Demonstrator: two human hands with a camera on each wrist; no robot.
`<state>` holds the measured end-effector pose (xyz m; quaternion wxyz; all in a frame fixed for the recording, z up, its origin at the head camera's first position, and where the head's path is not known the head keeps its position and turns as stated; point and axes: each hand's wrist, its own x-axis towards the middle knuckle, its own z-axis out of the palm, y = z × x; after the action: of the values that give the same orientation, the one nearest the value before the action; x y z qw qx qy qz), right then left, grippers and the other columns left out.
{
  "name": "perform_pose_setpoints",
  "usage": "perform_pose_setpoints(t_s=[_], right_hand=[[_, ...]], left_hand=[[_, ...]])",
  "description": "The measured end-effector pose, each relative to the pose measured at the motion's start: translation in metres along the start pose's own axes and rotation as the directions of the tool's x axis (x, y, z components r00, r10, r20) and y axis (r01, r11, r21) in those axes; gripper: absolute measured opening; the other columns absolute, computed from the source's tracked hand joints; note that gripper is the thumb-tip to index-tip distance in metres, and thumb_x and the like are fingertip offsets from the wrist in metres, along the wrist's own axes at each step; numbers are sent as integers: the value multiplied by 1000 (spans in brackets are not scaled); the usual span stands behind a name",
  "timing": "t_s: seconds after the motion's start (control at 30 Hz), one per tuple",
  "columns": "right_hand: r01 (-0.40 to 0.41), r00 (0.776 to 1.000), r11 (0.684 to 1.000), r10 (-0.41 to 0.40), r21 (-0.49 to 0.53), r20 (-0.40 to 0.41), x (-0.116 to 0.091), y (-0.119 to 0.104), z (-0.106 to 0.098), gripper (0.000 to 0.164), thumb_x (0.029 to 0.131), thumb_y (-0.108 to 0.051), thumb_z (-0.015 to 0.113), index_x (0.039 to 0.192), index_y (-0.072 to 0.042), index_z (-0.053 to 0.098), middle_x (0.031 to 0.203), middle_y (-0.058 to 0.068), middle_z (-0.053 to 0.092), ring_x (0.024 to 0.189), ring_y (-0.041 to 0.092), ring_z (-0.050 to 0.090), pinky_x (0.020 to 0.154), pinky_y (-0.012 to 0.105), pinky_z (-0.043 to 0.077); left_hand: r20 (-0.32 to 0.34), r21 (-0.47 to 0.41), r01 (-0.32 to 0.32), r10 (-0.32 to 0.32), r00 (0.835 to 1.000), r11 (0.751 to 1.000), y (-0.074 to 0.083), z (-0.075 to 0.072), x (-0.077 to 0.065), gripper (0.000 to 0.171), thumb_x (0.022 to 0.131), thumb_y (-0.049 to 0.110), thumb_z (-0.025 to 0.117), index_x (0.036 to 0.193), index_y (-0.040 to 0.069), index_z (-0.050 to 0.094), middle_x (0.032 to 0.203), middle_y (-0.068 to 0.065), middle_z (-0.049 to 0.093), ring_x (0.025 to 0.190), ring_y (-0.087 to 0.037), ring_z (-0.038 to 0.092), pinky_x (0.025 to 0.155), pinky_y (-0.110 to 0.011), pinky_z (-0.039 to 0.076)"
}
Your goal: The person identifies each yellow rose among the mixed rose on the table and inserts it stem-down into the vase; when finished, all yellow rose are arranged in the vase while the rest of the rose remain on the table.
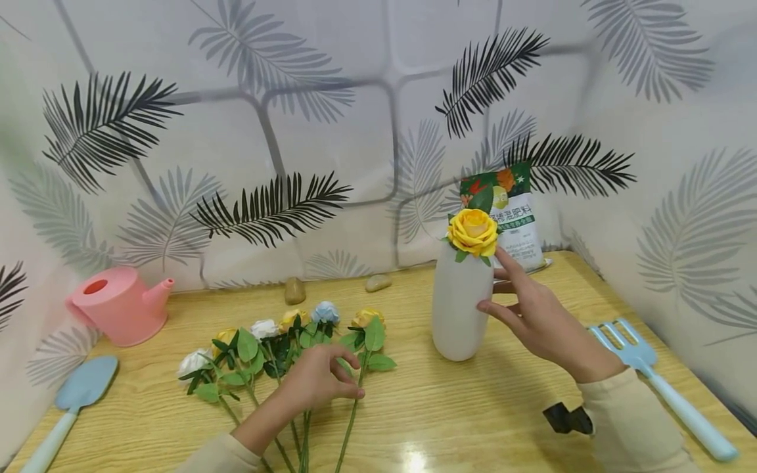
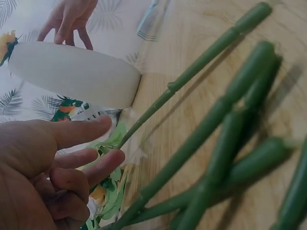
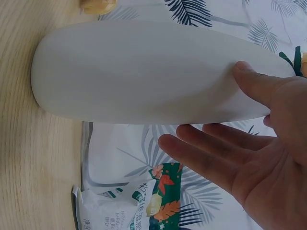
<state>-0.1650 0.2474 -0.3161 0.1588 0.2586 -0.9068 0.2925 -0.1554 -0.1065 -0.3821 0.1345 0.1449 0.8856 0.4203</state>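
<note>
A white vase (image 1: 460, 309) stands upright on the table with a yellow rose (image 1: 473, 232) in its mouth. My right hand (image 1: 541, 322) holds the vase by its right side near the top. In the right wrist view the thumb (image 3: 254, 81) lies against its wall and the other fingers touch its side. Over the flower stems (image 2: 192, 158) hovers my left hand (image 1: 319, 378), thumb and forefinger apart beside the stem of the rightmost yellow rose (image 1: 368, 318). Nothing is pinched between them. Several white, yellow and blue roses lie to its left, one blue rose (image 1: 325, 313) among them.
A pink watering can (image 1: 127, 305) and a blue trowel (image 1: 89, 384) are at the left. Two stones, one brown stone (image 1: 294, 290), lie at the back. Behind the vase leans a fertilizer bag (image 1: 520, 226). A blue hand fork (image 1: 668, 387) lies at the right.
</note>
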Motion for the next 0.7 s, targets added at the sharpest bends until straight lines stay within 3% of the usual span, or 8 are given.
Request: perform_pose_setpoints(t_s=[0.23, 0.43, 0.53, 0.7], right_hand=[[15, 1000, 1000, -15, 11, -2, 0, 1, -1, 92, 93, -6, 71, 160, -6, 9, 133, 32, 58, 110, 43, 68, 73, 40, 62], [15, 1000, 1000, -15, 7, 1, 0, 1, -1, 91, 93, -6, 71, 160, -6, 10, 133, 31, 59, 111, 42, 68, 74, 41, 62], [24, 1000, 1000, -24, 6, -5, 0, 2, 0, 91, 92, -6, 71, 160, -5, 11, 132, 31, 59, 110, 42, 68, 74, 41, 62], [28, 1000, 1000, -28, 11, -6, -1, 3, 0, 91, 92, -6, 71, 160, -6, 11, 132, 31, 59, 110, 42, 68, 74, 40, 62]], left_hand=[[14, 4, 21, -21, 1000, 1000, 0, 6, 1, 32, 75, 12, 89, 101, 9, 69, 78, 1, 74, 71, -13, 68, 63, -31, 52], [24, -114, 40, -38, 999, 993, 0, 9, 4, 30, 78, 5, 85, 103, 4, 68, 78, -3, 74, 72, -15, 68, 60, -30, 49], [52, -254, 63, -52, 997, 965, -2, 9, 6, 28, 84, 4, 79, 109, 1, 66, 81, -6, 75, 68, -14, 66, 54, -29, 43], [113, -479, 84, -33, 993, 874, 2, 3, 8, 35, 91, 3, 71, 122, -5, 58, 86, -4, 74, 56, -12, 48, 53, -27, 36]])
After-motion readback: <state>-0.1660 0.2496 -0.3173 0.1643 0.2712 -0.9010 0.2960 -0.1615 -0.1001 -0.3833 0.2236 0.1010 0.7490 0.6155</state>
